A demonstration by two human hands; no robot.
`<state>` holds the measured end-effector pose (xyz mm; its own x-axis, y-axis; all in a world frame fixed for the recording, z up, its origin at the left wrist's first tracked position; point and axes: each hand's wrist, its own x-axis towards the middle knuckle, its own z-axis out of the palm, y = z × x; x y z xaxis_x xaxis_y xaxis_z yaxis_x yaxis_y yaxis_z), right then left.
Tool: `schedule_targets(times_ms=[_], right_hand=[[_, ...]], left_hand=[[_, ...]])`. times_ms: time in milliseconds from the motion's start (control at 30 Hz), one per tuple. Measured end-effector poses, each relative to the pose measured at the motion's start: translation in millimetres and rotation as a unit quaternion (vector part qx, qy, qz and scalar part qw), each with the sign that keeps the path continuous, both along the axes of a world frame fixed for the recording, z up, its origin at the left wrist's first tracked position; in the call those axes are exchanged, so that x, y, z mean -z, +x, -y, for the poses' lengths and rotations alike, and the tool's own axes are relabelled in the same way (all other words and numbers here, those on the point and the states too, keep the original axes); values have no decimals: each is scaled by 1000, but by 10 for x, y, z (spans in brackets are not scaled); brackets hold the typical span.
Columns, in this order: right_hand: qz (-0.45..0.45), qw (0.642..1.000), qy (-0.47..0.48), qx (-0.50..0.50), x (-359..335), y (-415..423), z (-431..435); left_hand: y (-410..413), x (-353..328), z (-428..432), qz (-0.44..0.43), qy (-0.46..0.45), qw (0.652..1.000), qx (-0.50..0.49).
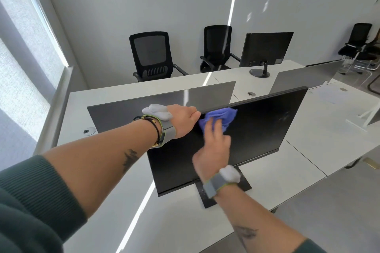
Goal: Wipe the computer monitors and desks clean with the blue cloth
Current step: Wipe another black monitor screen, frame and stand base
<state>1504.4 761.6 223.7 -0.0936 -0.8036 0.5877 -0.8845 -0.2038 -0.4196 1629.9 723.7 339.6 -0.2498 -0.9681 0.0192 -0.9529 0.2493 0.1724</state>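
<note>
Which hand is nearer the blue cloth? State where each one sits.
Right. The right hand presses the blue cloth against the monitor screen. The left hand grips the monitor's top edge, just left of the cloth.

This is an office. White worktops (287, 162) stand in rows with grey divider panels (211, 94) just beyond the fingers (209, 129), and farther past them are black mesh swivel chairs (151, 55) and a monitor (266, 48).
</note>
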Motion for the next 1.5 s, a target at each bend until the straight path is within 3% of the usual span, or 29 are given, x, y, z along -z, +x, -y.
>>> schedule_targets(times_ms=[167, 367, 500, 600, 733, 867, 967, 1067, 1200, 1500], right_hand=[[5, 995, 2, -102, 215, 172, -182], [113, 993, -10, 42, -143, -205, 132], [-17, 995, -54, -76, -118, -90, 18], [-36, 991, -67, -111, -202, -11, 8], [-107, 992, -53, -30, -435, -304, 231], [-64, 994, 59, 69, -607, -958, 475], [-44, 996, 39, 63, -611, -928, 491], [-92, 995, -32, -35, -539, -452, 297], [-150, 979, -46, -129, -501, -224, 139], [-155, 977, -61, -132, -555, -1165, 508]], left_hand=[[-4, 27, 29, -6, 2, 1000, 9], [-36, -37, -32, -6, 32, 999, 3], [-16, -109, -3, -57, 46, 997, -17], [-11, -141, 2, -129, 60, 988, -60], [-17, -255, -45, -120, 51, 988, -89], [289, -202, -40, -123, 79, 973, -177], [446, -93, -80, -202, 126, 949, -206], [329, -83, -75, -135, 68, 964, -217], [-70, -188, -35, -27, 64, 975, -209], [-867, -252, 143, 47, -10, 988, -148]])
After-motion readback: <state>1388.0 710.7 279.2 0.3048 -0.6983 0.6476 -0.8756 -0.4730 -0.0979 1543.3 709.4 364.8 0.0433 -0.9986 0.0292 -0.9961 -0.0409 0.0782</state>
